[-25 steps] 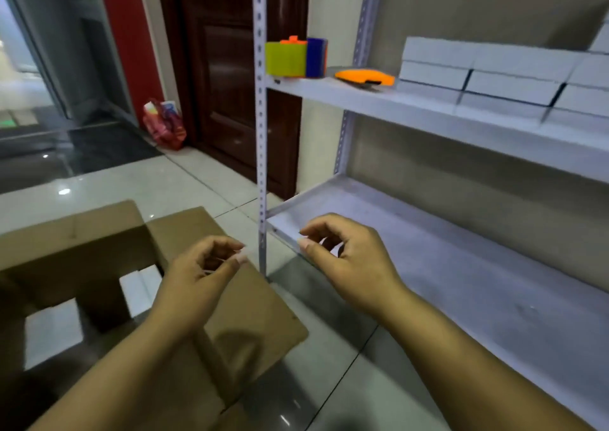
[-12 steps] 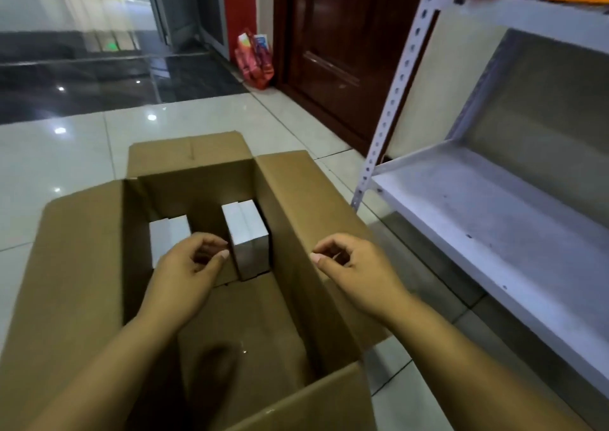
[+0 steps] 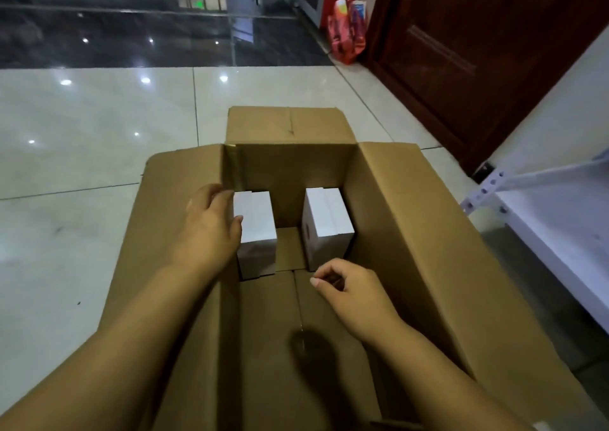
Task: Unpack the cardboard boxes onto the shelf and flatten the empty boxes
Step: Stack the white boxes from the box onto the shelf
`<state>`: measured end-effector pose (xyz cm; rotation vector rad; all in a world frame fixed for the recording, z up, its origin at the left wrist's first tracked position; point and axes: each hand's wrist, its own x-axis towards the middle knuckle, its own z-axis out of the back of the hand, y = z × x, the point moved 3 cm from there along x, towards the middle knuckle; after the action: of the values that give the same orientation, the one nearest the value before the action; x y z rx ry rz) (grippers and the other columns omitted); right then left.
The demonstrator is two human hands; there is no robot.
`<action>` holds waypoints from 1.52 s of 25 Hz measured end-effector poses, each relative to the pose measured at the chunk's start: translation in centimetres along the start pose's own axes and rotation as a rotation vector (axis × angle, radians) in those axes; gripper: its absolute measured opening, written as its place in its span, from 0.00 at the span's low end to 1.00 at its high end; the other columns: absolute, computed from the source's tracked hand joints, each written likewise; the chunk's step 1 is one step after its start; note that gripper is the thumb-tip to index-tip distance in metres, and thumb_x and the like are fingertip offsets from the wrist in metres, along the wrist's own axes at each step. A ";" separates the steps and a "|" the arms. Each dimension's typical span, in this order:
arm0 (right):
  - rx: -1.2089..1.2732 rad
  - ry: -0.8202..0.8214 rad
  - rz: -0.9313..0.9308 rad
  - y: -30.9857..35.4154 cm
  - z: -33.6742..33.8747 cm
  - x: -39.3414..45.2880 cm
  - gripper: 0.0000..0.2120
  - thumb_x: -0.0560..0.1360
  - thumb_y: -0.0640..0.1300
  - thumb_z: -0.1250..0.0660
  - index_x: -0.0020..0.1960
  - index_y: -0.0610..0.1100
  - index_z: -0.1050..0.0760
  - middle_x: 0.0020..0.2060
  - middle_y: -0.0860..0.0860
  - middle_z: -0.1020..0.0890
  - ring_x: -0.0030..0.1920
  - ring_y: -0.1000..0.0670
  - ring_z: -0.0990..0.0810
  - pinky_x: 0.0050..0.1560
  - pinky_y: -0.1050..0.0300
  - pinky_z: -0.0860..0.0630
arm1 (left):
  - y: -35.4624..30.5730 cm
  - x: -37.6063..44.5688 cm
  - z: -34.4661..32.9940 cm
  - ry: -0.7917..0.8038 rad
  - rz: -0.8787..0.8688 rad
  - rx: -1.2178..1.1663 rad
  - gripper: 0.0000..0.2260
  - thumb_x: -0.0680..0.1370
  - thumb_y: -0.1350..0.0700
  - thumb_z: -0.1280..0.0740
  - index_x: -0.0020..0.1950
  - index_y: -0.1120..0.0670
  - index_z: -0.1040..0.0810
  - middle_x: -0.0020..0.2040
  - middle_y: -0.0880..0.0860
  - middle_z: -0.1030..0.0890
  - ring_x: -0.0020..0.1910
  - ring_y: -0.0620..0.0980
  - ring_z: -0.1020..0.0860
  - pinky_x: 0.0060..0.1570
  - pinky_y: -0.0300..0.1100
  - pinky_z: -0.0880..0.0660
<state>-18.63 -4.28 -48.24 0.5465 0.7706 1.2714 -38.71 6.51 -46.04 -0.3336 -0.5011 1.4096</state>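
Observation:
An open brown cardboard box (image 3: 400,232) stands on the floor below me with its flaps spread out. Two small white boxes stand upright at its far end, a left white box (image 3: 258,229) and a right white box (image 3: 329,219), with a gap between them. My left hand (image 3: 207,229) reaches in against the left white box, thumb on its top edge and fingers along its left side. My right hand (image 3: 354,293) hovers over the box bottom just in front of the right white box, fingers loosely curled and holding nothing.
The low board of a white metal shelf (image 3: 560,229) and its perforated post are at the right edge. A dark wooden door (image 3: 461,51) and a red bag (image 3: 346,31) lie beyond. Glossy pale floor tiles (image 3: 82,166) spread to the left.
My view has swung down from the shelf to the cardboard box. Both hands have dropped into it, the left one reaching forward to touch the left white box.

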 end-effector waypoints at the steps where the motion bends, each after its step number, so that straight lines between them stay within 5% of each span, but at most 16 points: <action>1: -0.011 0.018 -0.007 0.1 -0.8 0.7 0.03 0.78 0.49 0.34 0.50 0.52 0.23 0.43 0.57 0.20 0.45 0.57 0.22 0.45 0.65 0.25 | 0.4 0.4 -0.2 0.002 0.037 -0.007 0.22 0.80 0.57 0.37 0.73 0.57 0.35 0.74 0.55 0.37 0.73 0.55 0.39 0.70 0.49 0.38; 8: -0.171 0.056 -0.029 -0.5 -5.0 7.4 0.08 0.79 0.49 0.35 0.56 0.49 0.24 0.49 0.53 0.20 0.48 0.55 0.22 0.49 0.61 0.23 | 1.7 1.2 -2.4 -0.010 0.106 -0.150 0.22 0.83 0.61 0.44 0.77 0.55 0.43 0.78 0.48 0.45 0.77 0.47 0.49 0.70 0.34 0.51; 12: -0.386 0.039 0.085 0.0 -7.6 11.9 0.16 0.79 0.50 0.36 0.65 0.47 0.27 0.60 0.49 0.23 0.59 0.48 0.26 0.59 0.54 0.25 | 1.8 1.3 -2.4 0.003 0.072 -0.115 0.23 0.83 0.61 0.45 0.77 0.56 0.44 0.79 0.48 0.47 0.77 0.47 0.50 0.71 0.34 0.50; 18: -0.622 0.142 0.225 1.9 -10.6 16.9 0.28 0.81 0.51 0.40 0.76 0.45 0.45 0.76 0.46 0.41 0.72 0.41 0.41 0.68 0.47 0.36 | 1.7 1.1 -2.1 0.031 0.068 -0.106 0.26 0.80 0.64 0.42 0.77 0.57 0.45 0.79 0.49 0.48 0.77 0.46 0.51 0.74 0.38 0.51; 23: -0.611 0.366 0.121 1.0 -12.7 18.0 0.32 0.81 0.60 0.49 0.79 0.51 0.57 0.78 0.53 0.58 0.77 0.41 0.59 0.72 0.40 0.44 | 1.6 1.1 -2.0 0.023 0.060 -0.125 0.25 0.81 0.62 0.44 0.77 0.55 0.46 0.78 0.47 0.50 0.75 0.39 0.53 0.65 0.23 0.60; 26: -0.514 0.278 0.032 0.1 -12.5 17.3 0.35 0.78 0.64 0.46 0.78 0.50 0.51 0.78 0.53 0.56 0.75 0.36 0.50 0.70 0.42 0.40 | 1.7 1.1 -2.1 0.029 0.076 -0.114 0.25 0.81 0.63 0.43 0.77 0.55 0.45 0.79 0.47 0.49 0.77 0.43 0.52 0.67 0.27 0.57; 30: -0.302 0.129 -0.077 -0.1 -12.1 16.5 0.24 0.77 0.57 0.37 0.68 0.49 0.40 0.76 0.46 0.50 0.68 0.34 0.36 0.64 0.47 0.32 | 1.7 1.2 -2.4 0.036 0.082 -0.106 0.25 0.81 0.63 0.44 0.77 0.55 0.45 0.79 0.48 0.49 0.77 0.46 0.52 0.73 0.36 0.51; 34: -0.240 0.158 -0.163 -0.3 -11.2 14.9 0.26 0.76 0.54 0.33 0.69 0.51 0.39 0.67 0.41 0.37 0.62 0.37 0.30 0.57 0.51 0.27 | 1.8 1.4 -2.8 0.051 0.111 -0.098 0.25 0.82 0.63 0.46 0.78 0.55 0.46 0.79 0.48 0.50 0.78 0.48 0.52 0.74 0.40 0.48; 38: -0.311 0.209 -0.157 -1.0 -10.1 12.1 0.26 0.77 0.52 0.33 0.71 0.51 0.40 0.66 0.42 0.35 0.62 0.38 0.29 0.60 0.48 0.26 | 1.8 1.7 -3.3 0.049 0.113 -0.096 0.24 0.82 0.63 0.46 0.78 0.56 0.47 0.79 0.49 0.51 0.78 0.48 0.54 0.75 0.45 0.47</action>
<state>-24.42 6.73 -57.93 0.1002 0.7540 1.2837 -38.36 8.72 -49.55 -0.4797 -0.5173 1.4859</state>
